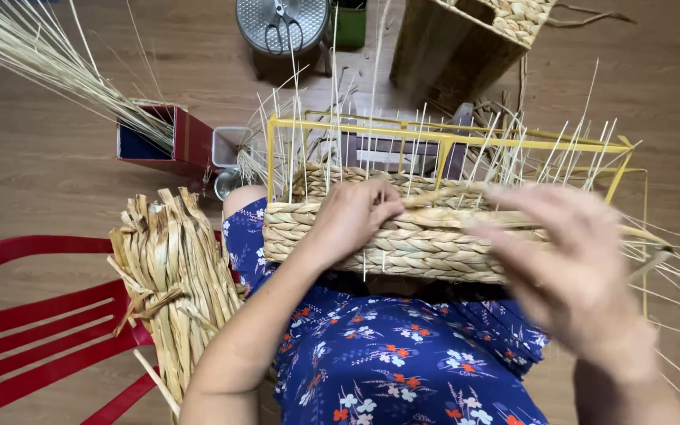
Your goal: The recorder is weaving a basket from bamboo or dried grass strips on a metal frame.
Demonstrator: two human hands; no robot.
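Note:
A half-woven basket of braided straw rests on my lap, built around a yellow wire frame with thin pale stakes sticking up. My left hand presses on the woven near wall, fingers curled over its top edge. My right hand is blurred with motion just above the right part of the wall, fingers spread, and a flat straw strand runs out to its right; I cannot tell whether the hand grips it.
A bundle of flat dried straw lies on a red plastic chair at my left. A red box holds thin reeds. A finished woven basket, a metal lid with scissors and a small cup sit on the wooden floor.

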